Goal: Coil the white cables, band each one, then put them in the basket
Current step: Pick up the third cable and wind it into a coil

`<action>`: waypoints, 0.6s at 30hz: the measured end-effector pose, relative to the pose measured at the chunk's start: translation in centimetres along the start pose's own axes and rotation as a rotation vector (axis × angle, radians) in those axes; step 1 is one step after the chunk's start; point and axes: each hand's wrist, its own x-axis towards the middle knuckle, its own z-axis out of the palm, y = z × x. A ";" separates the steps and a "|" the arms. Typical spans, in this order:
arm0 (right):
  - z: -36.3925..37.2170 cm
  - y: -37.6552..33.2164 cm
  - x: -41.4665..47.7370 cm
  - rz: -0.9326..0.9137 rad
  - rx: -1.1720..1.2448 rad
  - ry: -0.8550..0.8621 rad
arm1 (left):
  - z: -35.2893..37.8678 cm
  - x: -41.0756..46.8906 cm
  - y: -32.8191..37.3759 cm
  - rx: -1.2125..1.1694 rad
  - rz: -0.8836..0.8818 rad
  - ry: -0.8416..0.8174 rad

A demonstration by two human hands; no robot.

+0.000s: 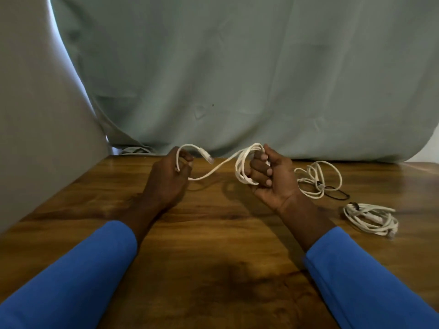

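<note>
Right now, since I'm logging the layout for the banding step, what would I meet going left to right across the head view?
left hand → held cable's plug → right hand → loose cable on the table → coiled cable, nearest the right edge.

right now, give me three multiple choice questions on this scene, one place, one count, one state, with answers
1. Where is the loose cable?
A. in a basket
B. on the table, right of the right hand
C. on the floor

2. How many white cables show?
A. three
B. one
C. five

3. The held cable is:
A. banded
B. lying untouched
C. partly coiled

Answers:
1 B, it lies on the wood right of that hand.
2 A, the held one, the loose one and a coiled cable nearer.
3 C, the right hand grips the coil, the left hand holds the free end.
</note>
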 end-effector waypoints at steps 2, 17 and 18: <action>-1.5 -0.7 0.8 -0.107 0.012 0.170 | 0.4 -0.4 1.4 0.002 0.097 -0.119; -3.2 -0.8 1.4 -0.229 -0.250 0.540 | 2.1 -4.3 8.0 0.066 0.309 -0.646; -2.9 -0.8 1.2 -0.228 -0.239 0.530 | 2.2 -4.2 7.6 0.099 0.307 -0.640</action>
